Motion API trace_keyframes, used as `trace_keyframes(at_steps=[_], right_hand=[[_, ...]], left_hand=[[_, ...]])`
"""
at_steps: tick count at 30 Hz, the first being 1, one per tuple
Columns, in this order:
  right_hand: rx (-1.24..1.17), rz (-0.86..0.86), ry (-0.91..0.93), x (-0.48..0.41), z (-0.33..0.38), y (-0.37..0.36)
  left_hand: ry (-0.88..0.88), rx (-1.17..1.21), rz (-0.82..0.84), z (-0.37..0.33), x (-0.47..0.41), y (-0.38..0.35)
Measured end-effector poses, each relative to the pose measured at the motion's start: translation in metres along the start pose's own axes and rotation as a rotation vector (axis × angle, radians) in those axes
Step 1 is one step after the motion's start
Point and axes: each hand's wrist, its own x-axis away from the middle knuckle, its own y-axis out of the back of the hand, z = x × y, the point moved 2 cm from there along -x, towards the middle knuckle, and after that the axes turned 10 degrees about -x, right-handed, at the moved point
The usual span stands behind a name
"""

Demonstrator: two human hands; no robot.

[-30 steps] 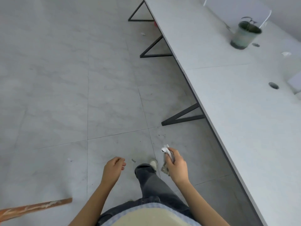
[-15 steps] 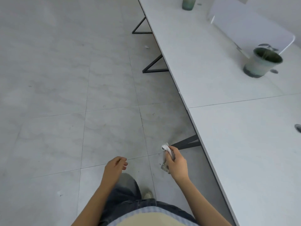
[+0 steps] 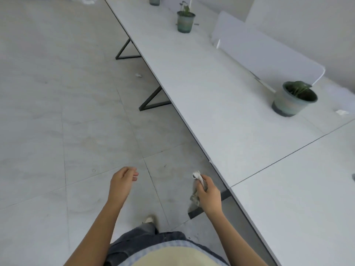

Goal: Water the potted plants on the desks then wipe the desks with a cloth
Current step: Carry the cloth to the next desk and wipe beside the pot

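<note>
Cloth (image 3: 196,190): small, crumpled, grey-white. It is gripped in the right hand (image 3: 209,195), over the floor and just beside the front edge of the desks (image 3: 211,96), not touching them. Its long axis runs roughly up and down the picture. A short white end sticks out above the fingers and points away from the person; the longer, darker end hangs below the fist. The middle part is hidden inside the hand.

Right hand: fingers curled tight round the cloth, back of the hand facing the camera.

Left hand (image 3: 122,181): held out over the floor (image 3: 76,112), fingers loosely curled, holding nothing.

Desks: a white row running diagonally from lower right to the top edge, with a seam between two tops. Black triangular desk legs (image 3: 153,101) show beneath.

Near potted plant (image 3: 294,98): upright, green-grey pot, at the back of the desk beside a white divider panel (image 3: 269,54). The leaves are dark and hard to make out.

Far potted plant (image 3: 185,21): upright, thin stem.

Third pot (image 3: 154,0): cut off by the top edge, contents unseen.

Paper scrap (image 3: 342,112): on the desk near the right edge.

Shoe (image 3: 149,219): only the toe shows, below the dark trouser leg.
</note>
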Motion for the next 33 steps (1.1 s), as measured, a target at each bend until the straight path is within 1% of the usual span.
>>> trace_keyframes(at_steps=[2,3,7,8,12,17,20,24,27,29,33], right_hand=[[-0.016,-0.015,-0.011,-0.013,0.014,-0.011],[-0.013,-0.015,-0.024,-0.017,0.018,-0.014],[0.003,-0.047,-0.098,-0.028,0.017,-0.019],[-0.001,-0.056,-0.107,-0.032,0.015,-0.019],[-0.052,-0.089,-0.135,-0.058,0.02,-0.012],[-0.207,-0.19,-0.078,-0.12,0.054,0.016],[-0.278,-0.256,-0.056,-0.161,0.07,0.04],[-0.334,-0.358,-0.093,-0.195,0.066,0.07],[-0.407,-0.471,-0.16,-0.205,0.059,0.09],[-0.467,-0.585,-0.205,-0.212,0.054,0.109],[-0.53,-0.875,-0.253,-0.233,0.053,0.159]], left_hand=[[-0.022,0.012,0.022,-0.015,-0.028,0.0],[-0.014,0.001,0.06,-0.018,-0.037,-0.004],[0.036,-0.116,0.314,-0.006,-0.055,-0.038],[0.043,-0.136,0.35,-0.007,-0.061,-0.045],[0.023,-0.172,0.341,-0.037,-0.1,-0.067],[-0.038,-0.248,0.419,-0.076,-0.136,-0.106],[-0.074,-0.273,0.404,-0.112,-0.161,-0.133],[-0.174,-0.275,0.407,-0.165,-0.175,-0.169],[-0.237,-0.324,0.447,-0.189,-0.182,-0.193],[-0.306,-0.391,0.46,-0.203,-0.192,-0.211],[-0.575,-0.613,0.417,-0.236,-0.23,-0.26]])
